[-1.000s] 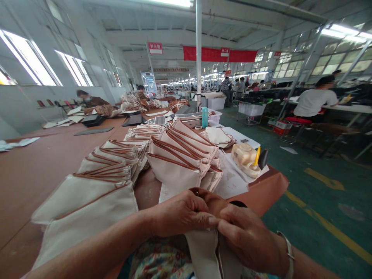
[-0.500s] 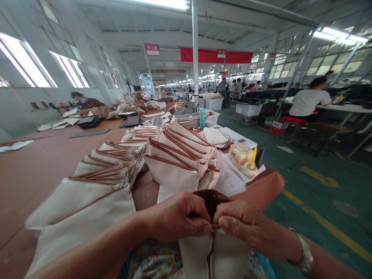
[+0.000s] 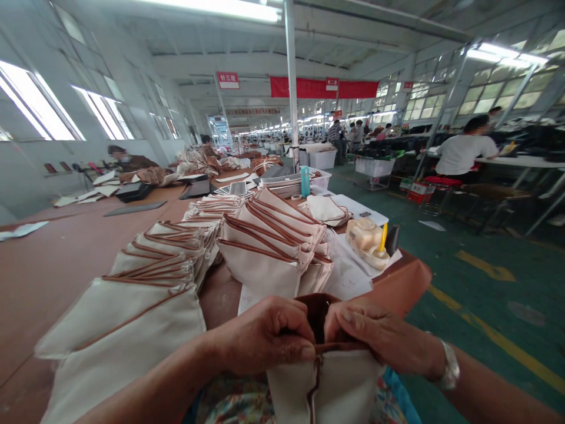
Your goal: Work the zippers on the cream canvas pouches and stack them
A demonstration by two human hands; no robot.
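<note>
Cream pouch [image 3: 342, 383], brown rim [image 3: 342, 347] held in both hands [image 3: 260, 337].

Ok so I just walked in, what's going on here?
A person's left hand and right hand pinch the brown rim of a cream piece, close to the body, with its mouth open and brown showing inside. Ahead, on the brown table, a left pile and a middle pile of similar brown-edged cream pieces lie overlapped. A pale container with a yellow-handled tool sits right of the middle pile.
</note>
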